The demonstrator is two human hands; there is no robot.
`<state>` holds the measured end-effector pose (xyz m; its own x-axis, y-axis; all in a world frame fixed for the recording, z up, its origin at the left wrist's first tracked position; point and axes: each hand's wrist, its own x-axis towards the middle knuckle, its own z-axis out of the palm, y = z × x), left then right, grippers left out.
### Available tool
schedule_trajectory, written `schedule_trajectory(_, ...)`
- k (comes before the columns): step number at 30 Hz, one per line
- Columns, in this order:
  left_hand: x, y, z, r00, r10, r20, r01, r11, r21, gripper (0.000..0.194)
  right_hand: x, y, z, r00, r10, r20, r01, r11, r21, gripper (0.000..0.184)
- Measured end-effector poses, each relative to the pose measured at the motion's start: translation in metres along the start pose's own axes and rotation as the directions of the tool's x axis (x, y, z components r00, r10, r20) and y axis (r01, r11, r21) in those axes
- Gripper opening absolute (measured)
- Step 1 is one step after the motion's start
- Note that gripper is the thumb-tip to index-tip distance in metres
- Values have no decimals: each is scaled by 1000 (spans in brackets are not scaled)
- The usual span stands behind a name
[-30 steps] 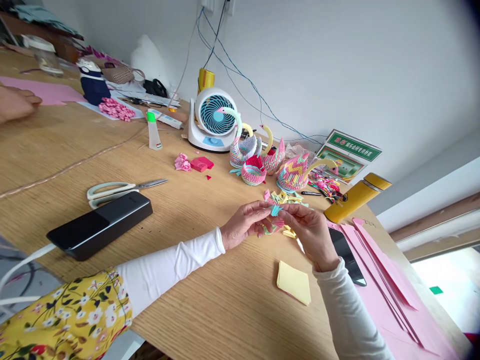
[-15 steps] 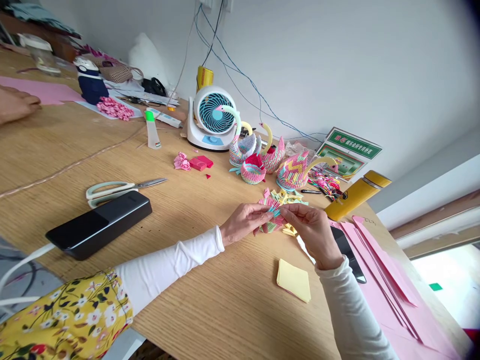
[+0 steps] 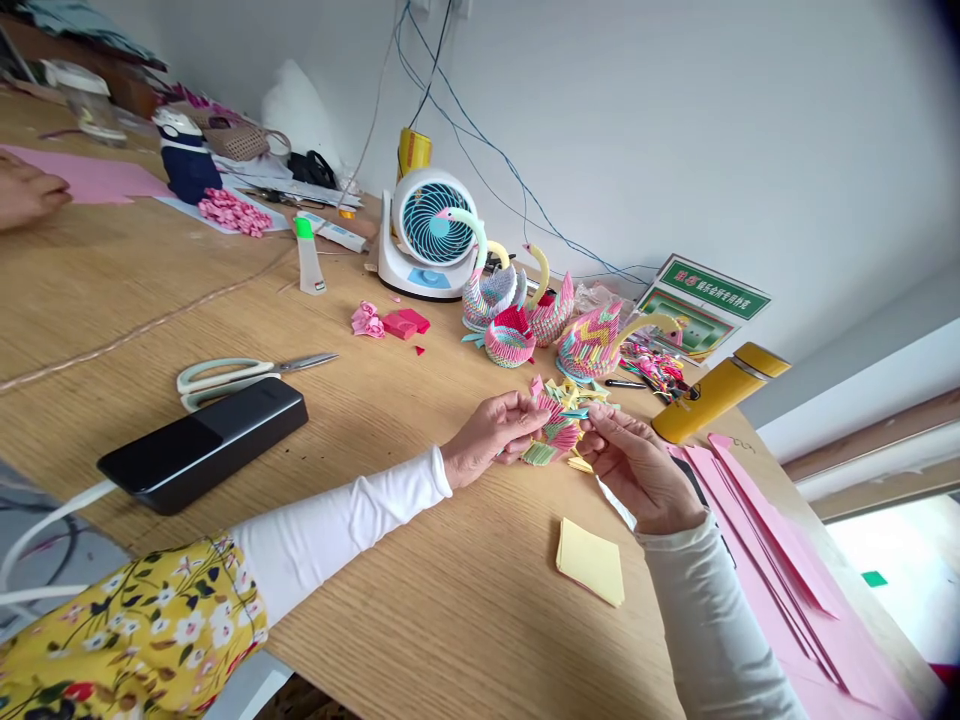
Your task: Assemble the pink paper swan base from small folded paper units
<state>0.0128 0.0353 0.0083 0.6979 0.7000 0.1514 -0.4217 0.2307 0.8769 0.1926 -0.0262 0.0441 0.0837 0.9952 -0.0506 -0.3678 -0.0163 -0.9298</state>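
Observation:
My right hand pinches a small blue folded paper piece between thumb and fingertips. Just left of it, my left hand has thumb and fingers closed. A sliver of light blue shows beneath its fingers, but I cannot make out what it grips. Behind the hands lies a pink and green model of folded paper pieces, partly covered by my left fingers. Loose yellow and green folded pieces are heaped beyond it. A pad of yellow paper squares rests on the table nearer to me.
Finished paper swans stand near the wall beside a white fan. Scissors and a black box-shaped device lie left. A yellow flask and pink sheets are right. Another person's hand is far left.
My hands have moved slightly apart, and my right hand has turned. The blue paper piece, earlier between both hands' fingertips, now shows at my right fingertips. The view has shifted a little.

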Motion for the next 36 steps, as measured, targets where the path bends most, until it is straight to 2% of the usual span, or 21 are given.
schedule_trajectory(3,0,-1,2,1000,17,-11,-17,997,75,33,-2,2,5,1000,-29,-4,29,994,-104,14)
schedule_trajectory(7,2,-4,1,995,79,-67,-57,957,285,42,-3,5,14,998,-68,7,68,966,-249,18)
schedule_trajectory(13,6,-12,-5,985,175,-9,-155,897,413,43,-3,12,24,993,-116,-38,98,945,-312,26)
schedule_trajectory(19,4,-12,-5,927,373,-33,-275,739,615,35,-6,16,36,985,-126,-122,95,968,-233,34)
schedule_trajectory(22,1,-12,-4,874,486,-26,-293,567,770,29,-8,20,41,979,-133,-152,100,974,-206,29)
schedule_trajectory(24,0,-12,-4,833,553,22,-313,438,843,22,-9,24,44,972,-145,-184,109,975,-195,27)
schedule_trajectory(26,-1,-13,-5,805,587,79,-343,354,870,17,-9,29,46,963,-157,-221,117,976,-183,26)
schedule_trajectory(33,0,-15,-7,749,649,133,-390,269,881,7,-12,46,59,954,-79,-289,102,993,67,19)
schedule_trajectory(36,-1,-15,-7,747,647,150,-411,273,870,6,-14,49,62,950,-67,-305,117,982,150,17)
